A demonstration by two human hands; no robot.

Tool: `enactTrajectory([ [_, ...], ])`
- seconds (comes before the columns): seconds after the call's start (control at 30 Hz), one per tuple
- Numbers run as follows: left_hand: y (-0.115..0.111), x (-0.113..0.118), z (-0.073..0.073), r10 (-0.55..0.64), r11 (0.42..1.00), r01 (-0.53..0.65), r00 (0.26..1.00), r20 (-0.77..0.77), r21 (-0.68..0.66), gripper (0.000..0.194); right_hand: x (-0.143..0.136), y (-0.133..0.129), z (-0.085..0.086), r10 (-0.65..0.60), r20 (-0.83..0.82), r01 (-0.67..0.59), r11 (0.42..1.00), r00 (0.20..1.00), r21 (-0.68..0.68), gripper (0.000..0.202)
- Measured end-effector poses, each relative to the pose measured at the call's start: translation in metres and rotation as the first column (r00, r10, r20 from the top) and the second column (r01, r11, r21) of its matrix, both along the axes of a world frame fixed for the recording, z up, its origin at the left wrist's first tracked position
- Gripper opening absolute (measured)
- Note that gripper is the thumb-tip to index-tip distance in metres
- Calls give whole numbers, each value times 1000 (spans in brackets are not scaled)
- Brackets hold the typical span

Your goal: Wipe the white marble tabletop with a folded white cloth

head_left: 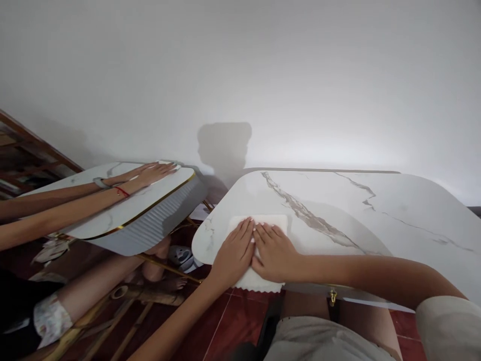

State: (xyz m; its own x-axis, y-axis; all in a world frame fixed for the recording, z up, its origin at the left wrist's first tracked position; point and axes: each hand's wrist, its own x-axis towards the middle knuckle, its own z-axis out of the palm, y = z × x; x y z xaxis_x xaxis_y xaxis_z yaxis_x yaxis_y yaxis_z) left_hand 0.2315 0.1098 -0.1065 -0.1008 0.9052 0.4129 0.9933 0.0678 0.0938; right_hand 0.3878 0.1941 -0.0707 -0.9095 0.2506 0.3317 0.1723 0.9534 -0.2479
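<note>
A white cloth (278, 221) with a scalloped lower edge lies flat on the marbled white tabletop (376, 210), near its left end. Part of the cloth hangs over the front edge. My left hand (235, 253) presses flat on the cloth, its fingers stretched toward the wall. Right beside it, my right hand (276, 253) rests flat on the same cloth, fingers spread a little and fingertips close to those of the left. Neither hand grips the cloth; both lie on top of it.
At the left, another person's hands (152, 173) lie on a white cloth on a second marbled table (112, 215) with a gold edge. A grey wall (338, 90) stands behind both tables. A gold drawer knob (332, 297) hangs at the near table's front, above the red tiled floor (233, 321).
</note>
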Motion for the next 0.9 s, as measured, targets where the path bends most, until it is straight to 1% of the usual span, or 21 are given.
enactTrajectory([
  [0.07, 23, 6, 2, -10, 1000, 10, 1000, 6, -1, 53, 4, 19, 0, -30, 30, 30, 1000, 999, -2, 62],
  [0.13, 49, 7, 6, -11, 1000, 11, 1000, 24, -5, 52, 2, 42, 1, -50, 54, 49, 999, 997, 11, 63],
  [0.23, 89, 0, 15, 16, 1000, -14, 997, 74, -22, 52, -10, 80, 4, -48, 89, 45, 998, 995, 44, 61],
  [0.3, 115, -7, 21, 33, 999, -29, 995, 98, -46, 53, -23, 103, 8, -73, 104, 68, 996, 992, 56, 58],
  [0.37, 140, -18, 27, 69, 995, -59, 991, 111, -86, 52, -40, 121, 11, -151, 125, 145, 988, 981, 51, 54],
  [0.47, 174, -38, 33, 159, 980, -141, 980, 122, -142, 51, -70, 142, 12, -295, 172, 301, 954, 940, -10, 50],
  [0.5, 184, -45, 35, 177, 976, -158, 976, 125, -149, 50, -80, 148, 11, -330, 180, 342, 939, 927, -36, 51],
  [0.57, 202, -60, 35, 178, 976, -160, 976, 123, -147, 49, -97, 162, 8, -384, 153, 398, 914, 911, -76, 53],
  [0.67, 227, -78, 34, 126, 987, -113, 986, 113, -117, 49, -115, 184, 3, -454, 77, 460, 883, 887, -90, 56],
  [0.77, 251, -89, 31, 71, 995, -64, 992, 104, -70, 47, -124, 204, 0, -497, 62, 501, 861, 866, -91, 55],
  [0.9, 276, -96, 28, 62, 997, -57, 991, 120, -50, 44, -130, 222, -1, -533, 58, 536, 841, 844, -76, 54],
])
